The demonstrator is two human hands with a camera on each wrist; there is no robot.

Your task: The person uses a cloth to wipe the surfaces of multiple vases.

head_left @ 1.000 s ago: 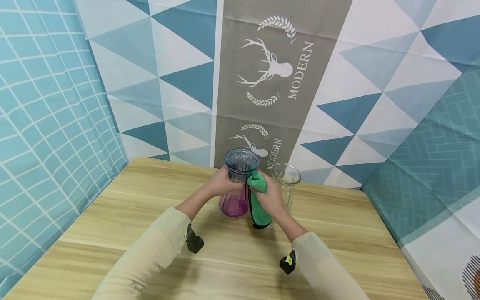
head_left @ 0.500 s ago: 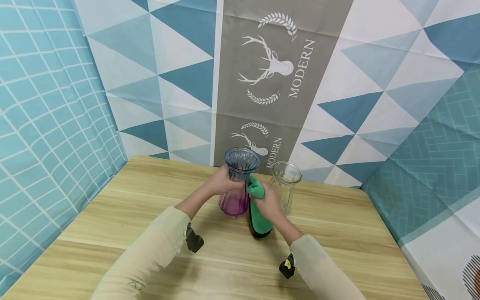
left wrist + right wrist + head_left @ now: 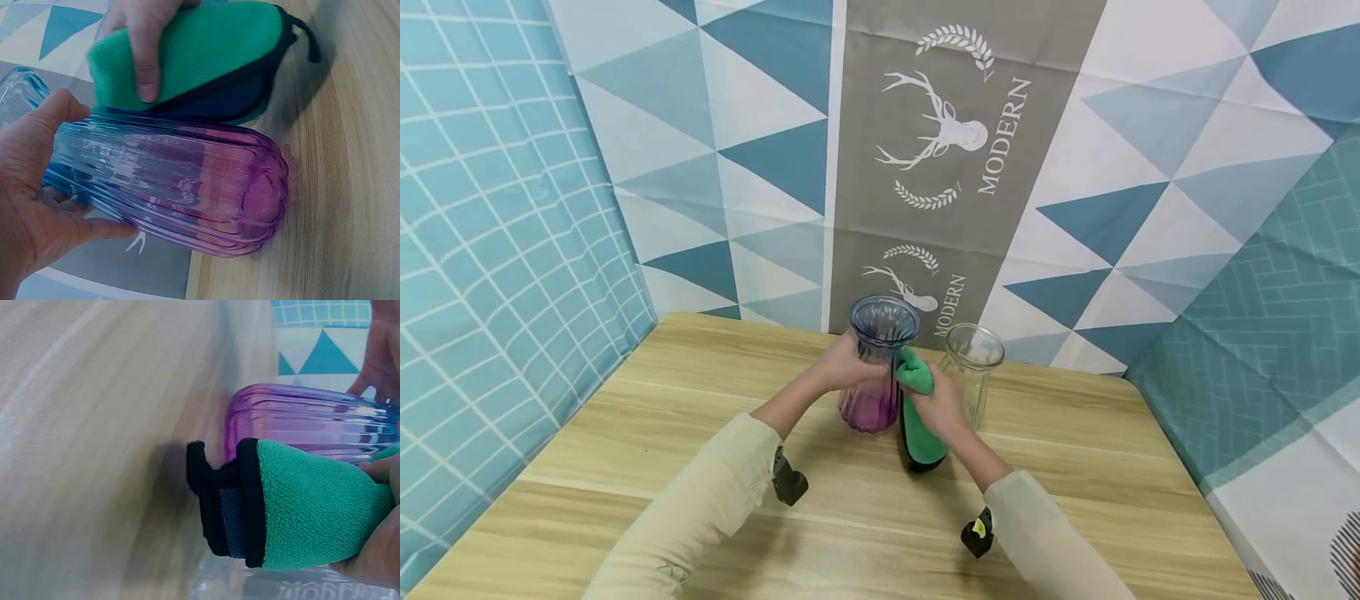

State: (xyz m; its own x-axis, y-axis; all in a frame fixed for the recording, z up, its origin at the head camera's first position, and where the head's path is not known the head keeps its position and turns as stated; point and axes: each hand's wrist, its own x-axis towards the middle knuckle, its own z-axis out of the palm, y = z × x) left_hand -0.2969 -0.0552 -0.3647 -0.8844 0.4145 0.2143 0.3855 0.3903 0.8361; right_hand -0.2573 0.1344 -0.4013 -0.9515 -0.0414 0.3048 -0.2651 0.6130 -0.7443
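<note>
A ribbed glass vase [image 3: 871, 404], blue at its flared rim and purple at the base, stands upright toward the back of the table. My left hand [image 3: 844, 365] grips it round the neck from the left, thumb in front, as the left wrist view shows. In my right hand [image 3: 943, 403] is a folded green cleaning cloth [image 3: 212, 53] with black edging and a small black loop. The cloth lies against the vase's right side, below the rim, and its lower end hangs down beside the vase. The right fingers are partly hidden by the cloth in the head view.
A clear glass vase [image 3: 976, 375] stands just behind and to the right of my right hand. The wooden table [image 3: 700, 400] ends at a patterned wall covering [image 3: 775, 167] close behind both vases.
My right hand and the cloth have shifted slightly down along the vase, then nearly stayed put. My left hand and the coloured vase have hardly moved.
</note>
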